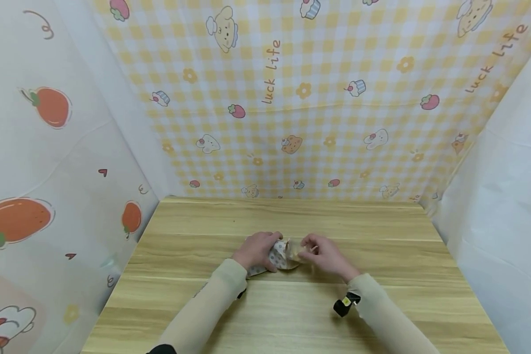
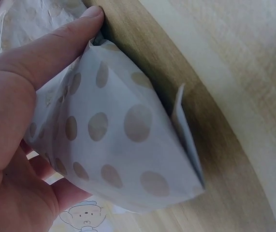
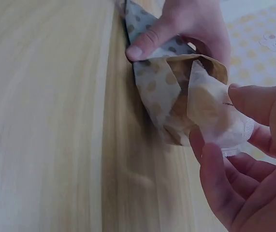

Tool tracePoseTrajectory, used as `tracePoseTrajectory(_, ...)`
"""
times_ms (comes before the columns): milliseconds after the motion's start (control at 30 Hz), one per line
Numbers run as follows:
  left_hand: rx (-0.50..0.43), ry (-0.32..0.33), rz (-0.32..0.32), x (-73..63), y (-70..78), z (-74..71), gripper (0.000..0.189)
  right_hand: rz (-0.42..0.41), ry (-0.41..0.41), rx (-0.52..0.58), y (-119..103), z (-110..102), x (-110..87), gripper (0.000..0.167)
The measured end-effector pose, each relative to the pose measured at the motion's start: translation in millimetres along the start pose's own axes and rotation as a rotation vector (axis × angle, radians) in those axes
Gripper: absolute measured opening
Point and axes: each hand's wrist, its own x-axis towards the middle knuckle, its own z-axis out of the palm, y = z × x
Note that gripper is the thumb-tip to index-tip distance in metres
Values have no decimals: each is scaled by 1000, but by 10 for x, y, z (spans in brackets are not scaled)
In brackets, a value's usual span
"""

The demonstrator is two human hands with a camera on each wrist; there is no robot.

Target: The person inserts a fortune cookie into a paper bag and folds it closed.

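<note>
A white paper bag with tan dots (image 1: 278, 255) lies on the wooden table, its mouth towards the right. My left hand (image 1: 257, 250) grips the bag round its middle, the thumb on the near side and the fingers on the far side. In the left wrist view the bag's folded, pointed end (image 2: 142, 159) sticks out past the palm. At the mouth, my right hand (image 1: 327, 254) pinches a small translucent packet (image 3: 215, 108) with crimped edges and something pale inside. Part of the packet is within the brown-lined opening (image 3: 179, 108); whatever else the bag holds is hidden.
The wooden table (image 1: 194, 221) meets a yellow checked backdrop (image 1: 314, 123) at its far edge. White printed sheeting (image 1: 93, 147) stands on the left, and a plain white sheet (image 1: 491, 196) on the right.
</note>
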Motion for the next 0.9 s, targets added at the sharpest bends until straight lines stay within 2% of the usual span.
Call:
tracePoseTrajectory(267,2,-1,-2,0,8,-12,89,-15,-61,31,-17,26,31,15)
tracePoseTrajectory(533,3,5,-3,-8,10,-14,86,1,-74,21,-53,-53,26,16)
tracePoseTrajectory(700,3,-9,-16,-18,25,-23,85,-22,-91,18,-62,-2,63,17)
tracePoseTrajectory(900,24,-24,-14,-25,48,-34,78,-37,-75,11,-69,75,89,17)
